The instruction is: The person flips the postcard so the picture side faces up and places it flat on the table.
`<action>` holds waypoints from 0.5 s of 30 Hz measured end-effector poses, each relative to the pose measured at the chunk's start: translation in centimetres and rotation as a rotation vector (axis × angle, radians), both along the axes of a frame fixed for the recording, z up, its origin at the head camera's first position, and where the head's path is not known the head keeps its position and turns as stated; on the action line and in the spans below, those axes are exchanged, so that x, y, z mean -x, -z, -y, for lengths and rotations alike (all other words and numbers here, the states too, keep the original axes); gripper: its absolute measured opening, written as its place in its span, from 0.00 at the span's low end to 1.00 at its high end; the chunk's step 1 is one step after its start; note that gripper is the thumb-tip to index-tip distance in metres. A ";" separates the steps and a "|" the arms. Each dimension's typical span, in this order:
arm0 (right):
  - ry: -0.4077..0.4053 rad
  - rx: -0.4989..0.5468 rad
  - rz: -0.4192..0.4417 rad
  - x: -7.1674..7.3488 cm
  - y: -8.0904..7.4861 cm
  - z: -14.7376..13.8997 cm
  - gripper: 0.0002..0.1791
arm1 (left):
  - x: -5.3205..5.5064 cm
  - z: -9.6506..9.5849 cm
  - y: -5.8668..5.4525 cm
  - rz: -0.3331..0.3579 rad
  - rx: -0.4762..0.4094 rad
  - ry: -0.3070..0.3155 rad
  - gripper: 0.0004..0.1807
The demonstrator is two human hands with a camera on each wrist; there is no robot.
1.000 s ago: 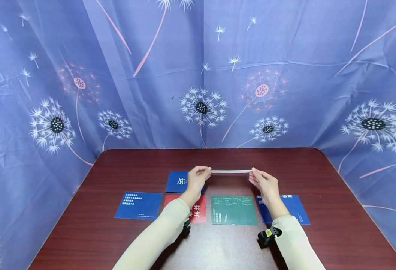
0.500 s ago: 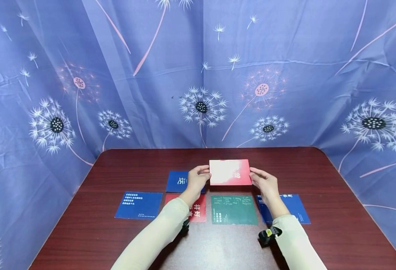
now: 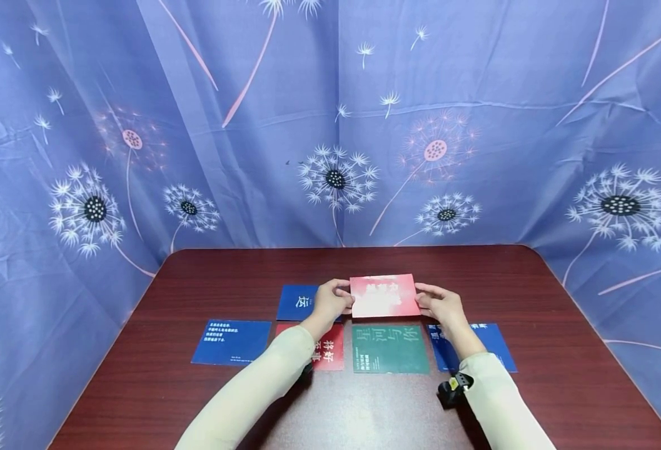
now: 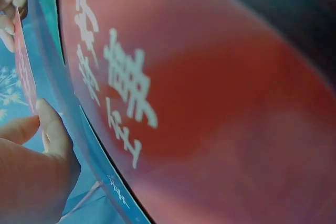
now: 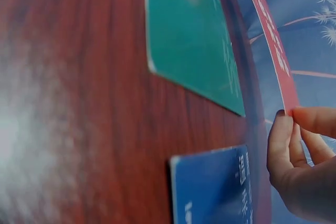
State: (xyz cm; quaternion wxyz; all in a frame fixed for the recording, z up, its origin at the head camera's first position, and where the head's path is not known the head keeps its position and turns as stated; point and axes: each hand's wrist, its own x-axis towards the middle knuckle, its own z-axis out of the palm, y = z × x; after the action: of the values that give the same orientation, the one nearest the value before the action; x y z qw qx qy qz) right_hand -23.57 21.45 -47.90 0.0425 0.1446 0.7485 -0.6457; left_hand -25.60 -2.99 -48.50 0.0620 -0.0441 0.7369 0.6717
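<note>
Both hands hold a pink-red card with white characters (image 3: 385,296), tilted with its printed face toward the head camera. The left hand (image 3: 330,306) pinches its left edge between thumb and fingers. At the right edge, the right hand (image 3: 440,310) does the same. Just below the held card lies a green card (image 3: 391,350). Under the left forearm a red card (image 3: 333,350) is partly hidden; behind it lies a blue card (image 3: 296,303), partly covered by the left hand. A further blue card with white text (image 3: 493,347) sits partly beneath the right wrist.
Another blue card (image 3: 231,342) lies at the left of the dark red wooden table (image 3: 156,387). A blue curtain with dandelion prints (image 3: 262,156) hangs behind the table and at both sides. A black wrist device (image 3: 451,392) is on the right wrist.
The card was edge-on a second ago, then tipped to show its pink-red face. Since half a second ago it has come slightly lower and nearer, with more white characters visible.
</note>
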 end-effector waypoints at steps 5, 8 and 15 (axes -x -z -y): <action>-0.040 -0.036 0.026 0.2 0.2 -0.2 0.26 | 0.3 -0.4 0.4 0.017 0.028 -0.005 0.22; -0.069 -0.056 0.036 0.4 0.3 -0.4 0.28 | 0.5 -0.6 0.6 0.024 0.042 -0.007 0.22; -0.079 -0.132 0.028 0.7 0.6 -0.4 0.27 | 0.4 -0.9 1.0 0.061 0.074 0.011 0.25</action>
State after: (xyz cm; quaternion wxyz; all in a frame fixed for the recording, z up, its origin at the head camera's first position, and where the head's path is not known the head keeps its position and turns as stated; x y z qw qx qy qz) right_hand -24.29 21.82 -48.47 0.0690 0.1264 0.7940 -0.5906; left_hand -26.00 -2.12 -49.46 0.0865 -0.0629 0.7593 0.6419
